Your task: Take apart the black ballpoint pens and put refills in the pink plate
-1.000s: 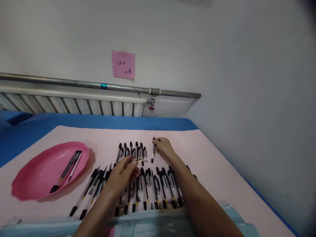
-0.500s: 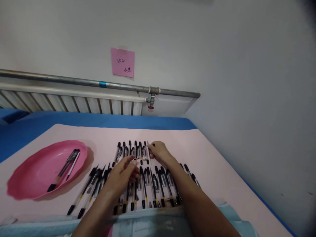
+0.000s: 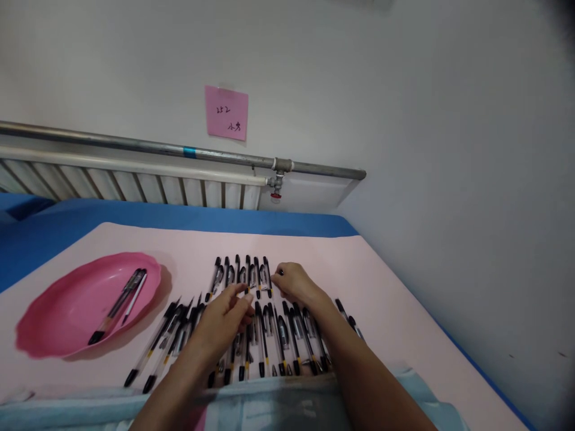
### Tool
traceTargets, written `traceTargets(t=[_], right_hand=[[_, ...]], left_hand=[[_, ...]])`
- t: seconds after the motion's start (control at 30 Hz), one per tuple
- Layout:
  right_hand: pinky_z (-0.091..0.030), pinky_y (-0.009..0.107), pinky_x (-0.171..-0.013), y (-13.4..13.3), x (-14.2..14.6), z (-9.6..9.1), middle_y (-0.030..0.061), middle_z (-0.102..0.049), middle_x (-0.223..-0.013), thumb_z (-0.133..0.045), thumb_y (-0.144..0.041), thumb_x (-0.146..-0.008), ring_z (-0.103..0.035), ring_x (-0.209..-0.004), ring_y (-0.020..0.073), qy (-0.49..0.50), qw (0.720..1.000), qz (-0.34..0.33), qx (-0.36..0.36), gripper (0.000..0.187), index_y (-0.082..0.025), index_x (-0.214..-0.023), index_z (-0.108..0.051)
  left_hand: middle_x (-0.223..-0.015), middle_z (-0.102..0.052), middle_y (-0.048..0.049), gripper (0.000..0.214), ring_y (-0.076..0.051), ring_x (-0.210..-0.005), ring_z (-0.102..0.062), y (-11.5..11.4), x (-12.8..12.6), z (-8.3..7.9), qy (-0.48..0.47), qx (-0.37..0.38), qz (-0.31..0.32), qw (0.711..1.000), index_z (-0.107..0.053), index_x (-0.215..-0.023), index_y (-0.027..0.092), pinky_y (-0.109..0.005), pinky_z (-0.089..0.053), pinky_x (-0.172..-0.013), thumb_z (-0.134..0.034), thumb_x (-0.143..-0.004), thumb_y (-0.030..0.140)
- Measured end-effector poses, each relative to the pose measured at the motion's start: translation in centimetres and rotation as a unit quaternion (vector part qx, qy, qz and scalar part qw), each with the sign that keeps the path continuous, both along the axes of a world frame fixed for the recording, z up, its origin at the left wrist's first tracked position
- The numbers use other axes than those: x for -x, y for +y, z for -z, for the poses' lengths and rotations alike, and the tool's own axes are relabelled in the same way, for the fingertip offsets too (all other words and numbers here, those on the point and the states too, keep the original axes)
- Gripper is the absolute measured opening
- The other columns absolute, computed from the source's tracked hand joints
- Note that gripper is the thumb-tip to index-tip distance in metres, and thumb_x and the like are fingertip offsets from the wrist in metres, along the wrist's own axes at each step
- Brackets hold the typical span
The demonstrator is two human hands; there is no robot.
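Gel pens (image 3: 257,276) lining up at twelve o'clock, apparently mid-layout; right hand (image 3: 293,282) pinching small black piece (image 3: 281,272); left hand (image 3: 224,316) appearing empty, loosely curled; next placement likely needing precision.

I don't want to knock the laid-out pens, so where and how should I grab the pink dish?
I'd pinch the dish by its left rim, coming from the left: that wavy edge seems to flare outward, while the laid-out pens lie to its right.
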State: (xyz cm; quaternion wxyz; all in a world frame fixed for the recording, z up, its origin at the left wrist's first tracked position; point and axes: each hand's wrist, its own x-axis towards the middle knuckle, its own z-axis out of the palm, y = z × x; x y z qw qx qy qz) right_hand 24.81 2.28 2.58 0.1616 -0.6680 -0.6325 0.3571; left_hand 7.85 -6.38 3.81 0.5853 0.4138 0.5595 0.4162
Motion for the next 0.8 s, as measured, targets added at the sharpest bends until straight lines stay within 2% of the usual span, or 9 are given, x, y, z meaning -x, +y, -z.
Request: traceTargets(t=[0.2, 0.3, 0.37, 0.43, 0.53, 0.8], right_hand=[[-0.031, 0.023, -0.04, -0.1, 0.0, 0.0, -0.0025, -0.048, -0.036, -0.057, -0.028, -0.071, -0.043, -0.032, 0.0108, -0.034, 0.999, -0.034, -0.011, 0.014, -0.018, -0.061, -0.058], [-0.036, 0.023, -0.047, 0.3, -0.3, 0.1, 0.0018, -0.057, -0.05, -0.057, -0.031, -0.072, -0.052, -0.044, 0.0133, -0.052, 0.997, -0.032, -0.043, 0.015, -0.017, -0.067, -0.062], [-0.039, 0.024, -0.056, 0.6, -0.4, 0.2, 0.0064, -0.065, -0.071, -0.055, -0.032, -0.074, -0.058, -0.062, 0.016, -0.063, 0.995, -0.024, -0.075, 0.019, -0.016, -0.08, -0.064], [-0.041, 0.025, -0.065, 0.9, -0.5, 0.1, 0.0105, -0.065, -0.092, -0.053, -0.033, -0.076, -0.059, -0.079, 0.0186, -0.071, 0.992, -0.018, -0.1, 0.03, -0.015, -0.099, -0.061], [-0.041, 0.027, -0.076, 1.1, -0.3, 0.1, 0.0136, -0.062, -0.103, -0.05, -0.027, -0.078, -0.057, -0.091, 0.0201, -0.079, 0.99, -0.022, -0.118, 0.043, -0.011, -0.118, -0.051], [-0.042, 0.025, -0.078, 1.1, -0.4, 0.3, 0.0107, -0.065, -0.101, -0.048, -0.019, -0.076, -0.058, -0.092, 0.0198, -0.095, 0.985, -0.059, -0.132, 0.032, -0.013, -0.104, -0.062]], left_hand=[[-0.069, -0.063, -0.0039, 0.043, -0.015, -0.059, -0.057, -0.1, 0.1, 0.1, 0.004, 0.0, 0.003, 1.0, -0.057, -0.106, 0.017, -0.025, -0.042, -0.052, -0.059, -0.069, 0.039], [-0.069, -0.063, -0.0043, 0.042, -0.016, -0.059, -0.057, -0.1, 0.1, 0.0, 0.011, -0.005, 0.003, 1.0, -0.058, -0.105, 0.017, -0.025, -0.042, -0.051, -0.059, -0.069, 0.038], [-0.07, -0.063, -0.0044, 0.042, -0.016, -0.06, -0.057, -0.1, 0.1, 0.0, 0.016, -0.007, 0.003, 1.0, -0.058, -0.105, 0.017, -0.025, -0.042, -0.051, -0.059, -0.07, 0.039], [-0.07, -0.063, -0.0043, 0.041, -0.016, -0.06, -0.057, -0.1, 0.1, 0.0, 0.022, -0.007, 0.004, 1.0, -0.057, -0.106, 0.017, -0.024, -0.042, -0.05, -0.058, -0.071, 0.039], [-0.071, -0.062, -0.0047, 0.041, -0.016, -0.061, -0.057, 0.0, 0.1, 0.2, 0.037, -0.003, 0.007, 0.999, -0.056, -0.107, 0.017, -0.024, -0.042, -0.05, -0.056, -0.073, 0.04], [-0.072, -0.064, -0.0065, 0.042, -0.018, -0.061, -0.058, -0.1, 0.2, 0.2, 0.044, -0.02, 0.01, 0.999, -0.057, -0.107, 0.017, -0.026, -0.044, -0.053, -0.057, -0.071, 0.04]])
